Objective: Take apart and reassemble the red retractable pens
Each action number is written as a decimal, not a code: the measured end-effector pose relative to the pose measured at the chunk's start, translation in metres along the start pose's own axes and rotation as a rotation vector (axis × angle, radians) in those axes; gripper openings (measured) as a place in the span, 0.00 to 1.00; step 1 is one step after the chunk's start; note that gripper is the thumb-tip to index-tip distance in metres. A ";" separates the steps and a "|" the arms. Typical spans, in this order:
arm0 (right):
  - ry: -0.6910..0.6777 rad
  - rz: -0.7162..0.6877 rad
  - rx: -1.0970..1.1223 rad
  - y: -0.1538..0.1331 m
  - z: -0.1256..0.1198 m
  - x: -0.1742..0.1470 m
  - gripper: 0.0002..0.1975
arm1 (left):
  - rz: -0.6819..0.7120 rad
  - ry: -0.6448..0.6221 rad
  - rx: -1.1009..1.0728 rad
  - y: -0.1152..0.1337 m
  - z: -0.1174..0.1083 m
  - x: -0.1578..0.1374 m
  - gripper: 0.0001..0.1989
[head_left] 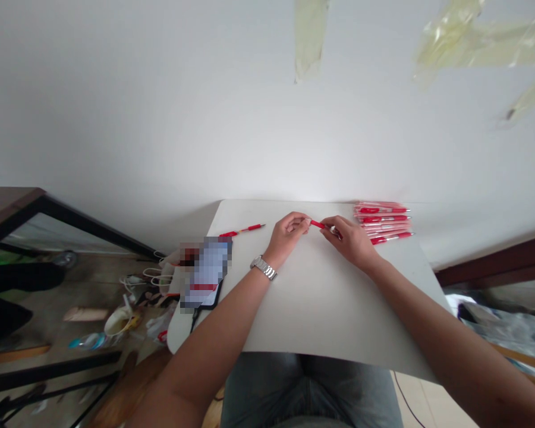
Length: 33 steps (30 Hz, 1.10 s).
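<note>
1. So the key thing: the red pen piece [317,224] sits right in the gap between the two hands, up off the surface [312,297] or touching it, can't tell from this angle. Long axis runs pretty much side to side, dipping a bit toward the right.
2. Left hand [289,235]: fingers curled in, basically closed, pinching near the left end. Right hand [350,241]: thumb and fingers drawn together on the right end. Some pale bit pokes out by those fingers, no clue what it is.
3. Neither hand is really nearer, they've got one end each.
4. The bunch of red pens [383,223] is just beyond the right hand, tips pointing right, also lying side to side. The lone red pen [254,227] is off to the left, so the left hand's closer to that one.
5. Containers: I can't spot one on the surface. There's a whitish tub [115,325] down on the floor, but the contents are too murky to make out.
</note>
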State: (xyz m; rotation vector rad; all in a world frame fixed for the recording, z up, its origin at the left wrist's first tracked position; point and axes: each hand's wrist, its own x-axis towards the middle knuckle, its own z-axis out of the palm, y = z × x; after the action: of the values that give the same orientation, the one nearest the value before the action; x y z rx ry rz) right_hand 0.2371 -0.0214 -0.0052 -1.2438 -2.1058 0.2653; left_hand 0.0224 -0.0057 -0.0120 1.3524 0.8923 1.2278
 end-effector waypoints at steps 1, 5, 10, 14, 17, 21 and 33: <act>-0.003 0.004 0.007 0.000 0.000 0.000 0.10 | 0.005 -0.005 -0.004 0.000 0.000 0.000 0.16; 0.007 0.012 0.015 -0.002 0.000 0.000 0.10 | 0.000 -0.007 -0.020 0.000 0.000 -0.001 0.16; 0.023 0.009 0.025 -0.006 -0.001 0.001 0.14 | -0.009 -0.004 -0.023 -0.001 0.000 0.000 0.17; 0.030 -0.016 -0.002 -0.006 0.000 0.002 0.16 | -0.013 -0.010 -0.019 -0.001 0.000 0.000 0.17; 0.027 -0.025 -0.017 -0.004 0.000 0.002 0.17 | -0.012 -0.015 -0.026 -0.002 0.000 0.000 0.16; 0.036 -0.019 -0.021 -0.003 0.000 0.001 0.17 | -0.011 -0.025 -0.031 -0.006 0.000 0.001 0.15; 0.001 0.000 0.012 0.002 0.003 -0.001 0.10 | -0.003 -0.047 -0.014 0.001 -0.001 0.000 0.15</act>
State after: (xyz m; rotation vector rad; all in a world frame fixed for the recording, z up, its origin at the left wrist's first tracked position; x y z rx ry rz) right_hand 0.2372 -0.0208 -0.0090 -1.2364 -2.1008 0.2765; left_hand 0.0216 -0.0059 -0.0111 1.3630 0.8506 1.1935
